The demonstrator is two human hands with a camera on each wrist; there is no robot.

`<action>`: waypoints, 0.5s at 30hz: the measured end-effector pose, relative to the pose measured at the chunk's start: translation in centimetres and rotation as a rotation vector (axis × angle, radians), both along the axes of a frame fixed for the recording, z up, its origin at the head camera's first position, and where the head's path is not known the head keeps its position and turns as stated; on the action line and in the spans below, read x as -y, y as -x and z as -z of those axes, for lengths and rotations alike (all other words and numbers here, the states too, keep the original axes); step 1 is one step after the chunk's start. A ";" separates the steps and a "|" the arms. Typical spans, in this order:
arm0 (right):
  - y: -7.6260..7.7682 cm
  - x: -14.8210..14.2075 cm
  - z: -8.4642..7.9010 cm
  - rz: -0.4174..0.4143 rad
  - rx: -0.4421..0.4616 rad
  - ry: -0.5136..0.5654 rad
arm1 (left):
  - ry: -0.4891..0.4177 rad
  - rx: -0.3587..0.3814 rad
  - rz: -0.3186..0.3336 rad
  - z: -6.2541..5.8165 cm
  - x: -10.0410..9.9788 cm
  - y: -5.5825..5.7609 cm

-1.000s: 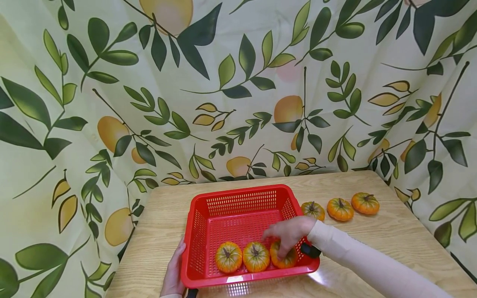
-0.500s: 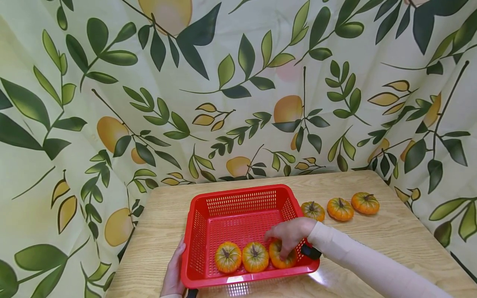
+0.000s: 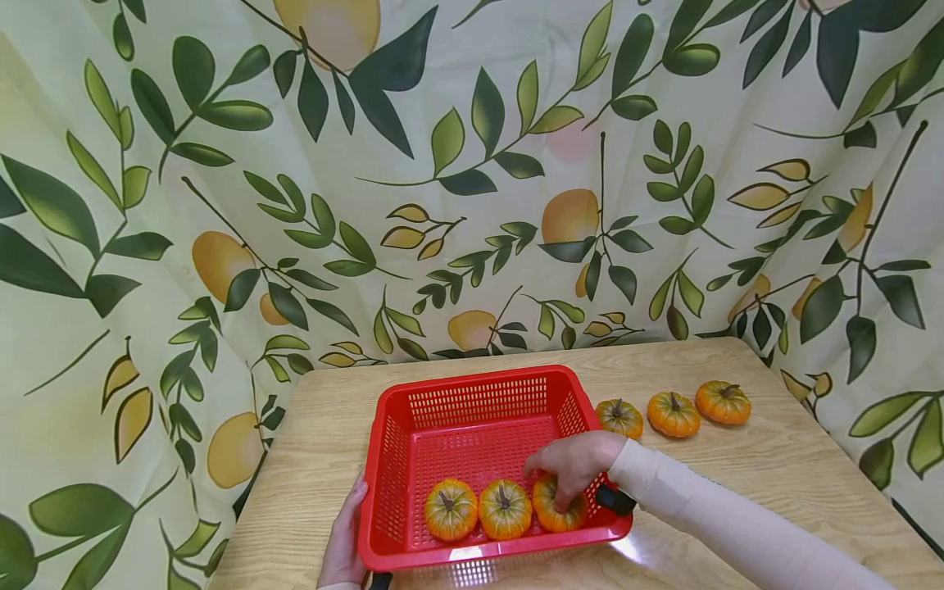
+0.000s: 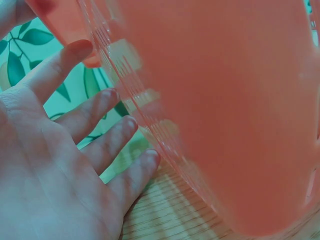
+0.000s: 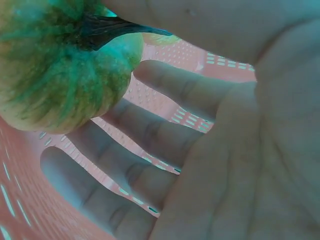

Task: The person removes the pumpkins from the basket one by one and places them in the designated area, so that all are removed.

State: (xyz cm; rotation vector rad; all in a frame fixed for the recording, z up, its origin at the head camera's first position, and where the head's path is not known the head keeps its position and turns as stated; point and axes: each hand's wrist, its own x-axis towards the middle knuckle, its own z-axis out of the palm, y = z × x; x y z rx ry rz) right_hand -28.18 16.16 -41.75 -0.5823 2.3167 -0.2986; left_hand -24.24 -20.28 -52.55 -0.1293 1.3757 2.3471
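Three small orange pumpkins sit in a row along the near side of a red perforated basket [image 3: 442, 455]: a left pumpkin [image 3: 451, 510], a middle pumpkin [image 3: 505, 510] and a right pumpkin [image 3: 547, 511]. My right hand [image 3: 578, 460] reaches over the basket's right side and holds the right pumpkin, thumb near its stem and fingers round its far side. In the right wrist view, the fingertips lie along the edge of that pumpkin [image 5: 60, 85]. My left hand [image 3: 343, 533] is at the basket's left side, its extended fingers [image 4: 107, 145] touching the outer wall.
Outside the basket to the right, three more pumpkins line the wooden table [image 3: 752, 467]: a near one [image 3: 621, 418], a middle one [image 3: 673, 415] and a far one [image 3: 723, 402]. A leaf-patterned curtain [image 3: 472, 246] hangs behind the table and at both sides.
Over the last second my right hand settles onto the right pumpkin, which shifts slightly left towards the middle one. The left hand and the basket stay in place.
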 end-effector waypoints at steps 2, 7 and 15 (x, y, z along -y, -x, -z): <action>0.0 0.0 0.0 -0.001 -0.002 -0.007 | -0.001 0.018 -0.012 -0.1 -0.1 0.0; 0.0 0.0 0.0 -0.008 -0.013 -0.016 | 0.011 0.019 -0.019 -0.1 -0.1 0.0; -0.1 -0.1 0.0 -0.010 -0.048 0.007 | 0.032 0.030 -0.025 -0.3 -0.1 0.0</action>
